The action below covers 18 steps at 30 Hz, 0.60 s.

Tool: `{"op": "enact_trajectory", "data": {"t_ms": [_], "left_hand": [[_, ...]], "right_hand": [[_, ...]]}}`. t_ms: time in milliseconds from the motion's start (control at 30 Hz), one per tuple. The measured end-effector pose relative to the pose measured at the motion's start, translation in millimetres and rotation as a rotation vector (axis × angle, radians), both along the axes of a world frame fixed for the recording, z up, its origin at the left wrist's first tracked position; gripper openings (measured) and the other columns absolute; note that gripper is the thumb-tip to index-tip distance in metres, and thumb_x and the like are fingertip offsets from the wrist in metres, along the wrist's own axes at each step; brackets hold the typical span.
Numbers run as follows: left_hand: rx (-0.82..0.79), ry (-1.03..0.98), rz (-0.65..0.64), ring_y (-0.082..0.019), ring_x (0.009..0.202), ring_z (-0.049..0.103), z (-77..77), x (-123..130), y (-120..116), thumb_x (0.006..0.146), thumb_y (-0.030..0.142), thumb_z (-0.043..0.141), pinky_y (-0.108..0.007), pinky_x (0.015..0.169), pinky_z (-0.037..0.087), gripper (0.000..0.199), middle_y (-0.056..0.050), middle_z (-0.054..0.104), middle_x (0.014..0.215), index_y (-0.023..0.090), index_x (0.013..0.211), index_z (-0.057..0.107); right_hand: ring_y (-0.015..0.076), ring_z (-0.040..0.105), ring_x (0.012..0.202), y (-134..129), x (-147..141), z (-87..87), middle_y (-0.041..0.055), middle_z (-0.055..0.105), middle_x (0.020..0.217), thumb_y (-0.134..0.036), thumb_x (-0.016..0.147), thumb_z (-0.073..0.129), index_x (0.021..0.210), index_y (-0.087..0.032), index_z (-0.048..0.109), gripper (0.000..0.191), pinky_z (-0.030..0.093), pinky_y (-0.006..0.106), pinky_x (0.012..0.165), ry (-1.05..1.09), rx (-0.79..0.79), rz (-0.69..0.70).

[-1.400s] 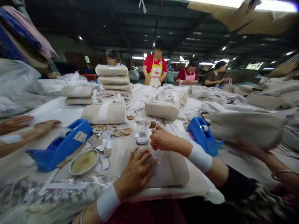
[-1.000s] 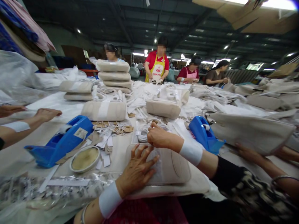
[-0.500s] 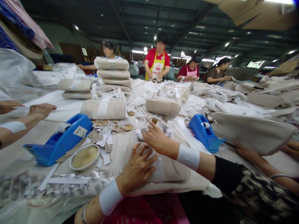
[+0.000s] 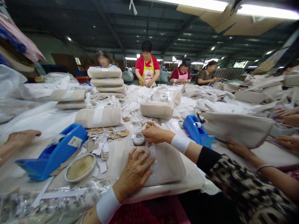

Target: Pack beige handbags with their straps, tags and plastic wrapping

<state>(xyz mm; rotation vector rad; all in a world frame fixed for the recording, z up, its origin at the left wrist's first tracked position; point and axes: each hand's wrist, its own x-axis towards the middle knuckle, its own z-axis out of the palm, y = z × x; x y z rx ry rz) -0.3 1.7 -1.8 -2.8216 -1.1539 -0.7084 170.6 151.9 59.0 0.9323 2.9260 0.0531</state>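
A beige handbag [image 4: 171, 165] lies flat in front of me, with a strip of clear plastic film [image 4: 153, 157] over its middle. My left hand [image 4: 134, 174] rests on the bag and film, fingers spread. At the bag's far edge, my right hand [image 4: 156, 133] has its fingers drawn together on the upper part of the film; the fingertips are partly hidden. Beside them is a coiled strap wrapped in white [image 4: 138, 139]. Both my wrists carry white bands.
Blue tape dispensers [image 4: 54, 152] [image 4: 196, 130] stand left and right. A round dish with a yellowish pad [image 4: 80, 168] sits near paper tags [image 4: 101, 149]. Wrapped bags [image 4: 105, 81] are stacked behind. Co-workers' hands [image 4: 21, 140] [image 4: 240, 149] reach in from both sides; other people stand across the table.
My right hand has closed and lowered toward the bag's far edge, drawing the film up. My left hand stays spread on the bag. The view has shifted slightly.
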Motion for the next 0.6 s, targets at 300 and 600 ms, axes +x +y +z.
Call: {"op": "enact_trajectory", "data": {"t_ms": [300, 600], "left_hand": [[0.038, 0.040, -0.005, -0.029, 0.126, 0.039, -1.8, -1, -1, 0.092, 0.029, 0.058, -0.058, 0.112, 0.018, 0.044, -0.002, 0.054, 0.138, 0.032, 0.135, 0.052], [0.003, 0.009, -0.002, -0.030, 0.126, 0.039, 2.6, -2, -3, 0.090, 0.025, 0.059, -0.059, 0.111, 0.025, 0.047, -0.004, 0.053, 0.139, 0.030, 0.135, 0.051]], "right_hand": [[0.0316, 0.045, 0.116, -15, 2, 1.9, 0.0135, 0.058, 0.119, -0.043, 0.068, 0.082, 0.113, -0.015, 0.058, 0.058, 0.022, 0.052, 0.104, 0.139, 0.183, -0.302], [0.0278, 0.038, 0.130, -14, -6, -5.1, 0.0128, 0.049, 0.138, -0.015, 0.080, 0.068, 0.124, -0.018, 0.056, 0.046, 0.015, 0.047, 0.114, 0.489, 0.164, -0.537]]}}
